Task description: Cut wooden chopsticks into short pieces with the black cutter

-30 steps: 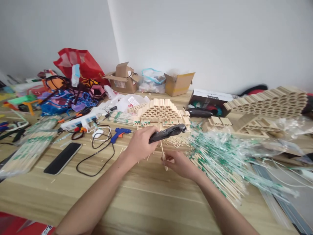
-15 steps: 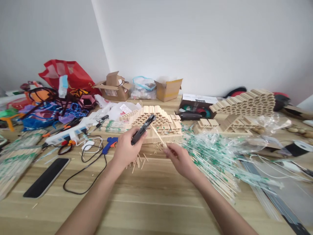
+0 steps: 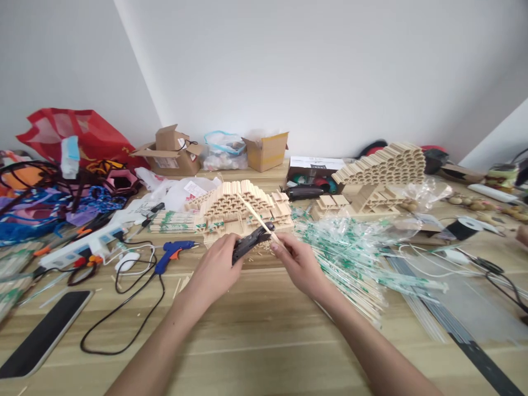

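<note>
My left hand [image 3: 218, 264] is closed around a dark pliers-like tool [image 3: 251, 243], its head pointing up and to the right. A pale wooden chopstick [image 3: 256, 215] slants up and left from the pinched fingers of my right hand [image 3: 299, 263]. The tool's head meets the chopstick close to my right fingertips; whether its jaws are closed on it I cannot tell. Just beyond both hands stands a stepped stack of short wooden pieces [image 3: 235, 201]. Small wooden offcuts [image 3: 259, 254] lie on the table below it.
Wrapped chopsticks [image 3: 350, 264] spread at the right, near another stepped wooden structure [image 3: 388, 165]. On the left are a blue glue gun [image 3: 171, 256] with a looping black cable, a power strip [image 3: 84, 245] and a phone [image 3: 45, 333]. Cardboard boxes [image 3: 267, 151] line the back.
The view has swung right, so the table's contents sit further left. My hands have come closer together, and the tool's head has moved down the chopstick toward my right fingers.
</note>
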`<state>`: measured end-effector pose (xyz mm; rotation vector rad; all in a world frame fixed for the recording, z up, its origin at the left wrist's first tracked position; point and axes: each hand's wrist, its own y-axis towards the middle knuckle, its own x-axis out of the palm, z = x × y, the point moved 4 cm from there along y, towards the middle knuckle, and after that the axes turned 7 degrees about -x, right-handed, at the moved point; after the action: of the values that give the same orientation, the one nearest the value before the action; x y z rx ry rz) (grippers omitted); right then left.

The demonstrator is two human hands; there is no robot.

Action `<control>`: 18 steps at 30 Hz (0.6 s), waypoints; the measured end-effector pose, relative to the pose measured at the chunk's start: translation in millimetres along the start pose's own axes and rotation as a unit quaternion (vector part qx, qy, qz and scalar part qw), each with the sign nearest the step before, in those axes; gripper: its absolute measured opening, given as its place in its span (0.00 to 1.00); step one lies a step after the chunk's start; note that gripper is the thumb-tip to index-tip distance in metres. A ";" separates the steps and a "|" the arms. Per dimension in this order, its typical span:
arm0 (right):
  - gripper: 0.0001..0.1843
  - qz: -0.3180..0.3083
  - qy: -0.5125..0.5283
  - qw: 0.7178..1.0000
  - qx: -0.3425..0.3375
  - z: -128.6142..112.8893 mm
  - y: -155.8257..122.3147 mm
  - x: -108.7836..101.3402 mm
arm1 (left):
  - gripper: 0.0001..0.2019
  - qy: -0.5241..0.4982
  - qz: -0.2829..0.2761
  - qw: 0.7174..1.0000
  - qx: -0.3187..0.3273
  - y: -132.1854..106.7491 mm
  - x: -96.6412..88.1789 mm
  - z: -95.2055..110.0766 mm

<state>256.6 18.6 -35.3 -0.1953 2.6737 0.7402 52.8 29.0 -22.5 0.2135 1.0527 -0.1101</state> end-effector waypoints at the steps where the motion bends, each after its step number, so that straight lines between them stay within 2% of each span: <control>1: 0.16 -0.002 -0.001 1.000 -0.001 -0.3 -0.1 0.2 | 0.06 0.000 -0.002 1.000 0.001 -0.9 1.5 1.9; 10: 0.14 0.024 -0.047 0.999 -0.011 -6.1 1.1 -3.1 | 0.02 0.064 -0.014 0.997 -0.032 -4.3 8.2 10.3; 18: 0.15 0.044 -0.051 0.998 -0.015 -8.2 0.1 -3.7 | 0.01 0.055 0.006 0.998 -0.016 -5.1 12.2 14.9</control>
<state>257.6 14.6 -27.3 -0.0471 2.5889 0.7960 70.5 20.8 -26.6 0.1986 1.1623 -0.0715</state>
